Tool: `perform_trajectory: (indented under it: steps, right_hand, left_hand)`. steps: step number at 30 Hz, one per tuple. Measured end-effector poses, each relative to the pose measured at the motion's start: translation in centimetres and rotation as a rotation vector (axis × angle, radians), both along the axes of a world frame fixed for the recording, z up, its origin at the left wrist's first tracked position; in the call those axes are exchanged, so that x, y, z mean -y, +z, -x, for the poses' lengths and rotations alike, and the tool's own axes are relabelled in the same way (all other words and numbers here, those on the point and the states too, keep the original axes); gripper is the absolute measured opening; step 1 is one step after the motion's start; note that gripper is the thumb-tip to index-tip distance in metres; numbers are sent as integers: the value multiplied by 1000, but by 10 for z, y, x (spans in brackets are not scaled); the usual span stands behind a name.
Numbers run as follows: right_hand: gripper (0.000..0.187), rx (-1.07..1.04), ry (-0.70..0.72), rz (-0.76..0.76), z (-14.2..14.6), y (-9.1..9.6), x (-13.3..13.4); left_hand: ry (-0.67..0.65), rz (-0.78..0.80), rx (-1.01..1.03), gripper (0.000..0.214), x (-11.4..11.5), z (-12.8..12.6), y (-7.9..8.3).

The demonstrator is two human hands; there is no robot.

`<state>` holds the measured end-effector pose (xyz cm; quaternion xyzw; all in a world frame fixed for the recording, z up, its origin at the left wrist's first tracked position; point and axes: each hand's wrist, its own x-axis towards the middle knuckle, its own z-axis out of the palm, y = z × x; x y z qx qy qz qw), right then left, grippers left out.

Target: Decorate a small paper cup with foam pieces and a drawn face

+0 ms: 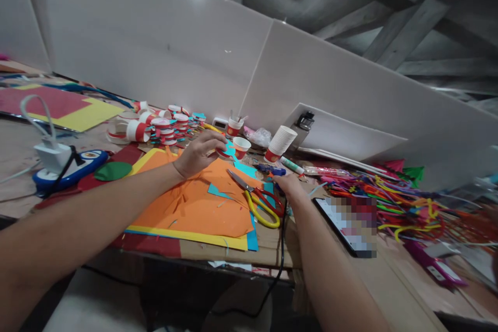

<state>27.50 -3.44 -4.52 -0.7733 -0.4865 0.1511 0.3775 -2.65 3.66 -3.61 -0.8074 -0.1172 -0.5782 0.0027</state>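
Observation:
My left hand (199,153) is closed around a small red-and-white paper cup (224,151) with a teal paper piece on it, held just above the orange paper sheet (194,202). A second small cup (241,147) stands right beside it. My right hand (288,184) is closed on a blue glue gun (272,170) whose black cord (280,249) drops over the table edge. Yellow-and-red scissors (259,202) lie on the paper between my two hands.
Several finished cup pieces (163,127) are heaped at the back left. A stack of white cups (280,142) stands behind the glue gun. A phone (344,225) and a pile of coloured pipe cleaners (392,199) lie right. A blue device (70,168) sits left.

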Motion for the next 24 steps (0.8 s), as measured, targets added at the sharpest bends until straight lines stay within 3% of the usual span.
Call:
perform_trajectory:
  steps: [5,8,13,19,24]
  right_hand:
    - [10,-160,-49,-69,15,14,4]
    - [21,-204,1,-160,35,29,13]
    - [28,-257,340,-340,73,46,38]
    - [29,-5,467,-312,85,44,52]
    - [37,38,510,-329,86,40,49]
  left_hand:
    - [15,-45,-18,20,-2,1,-1]
    - [46,-15,2,22,-6,1,-2]
    - [84,-31,3,21,-10,3,-4]
    - [167,-53,-36,19,-12,4,-3]
    - [209,-63,-44,18,-12,3,-3]
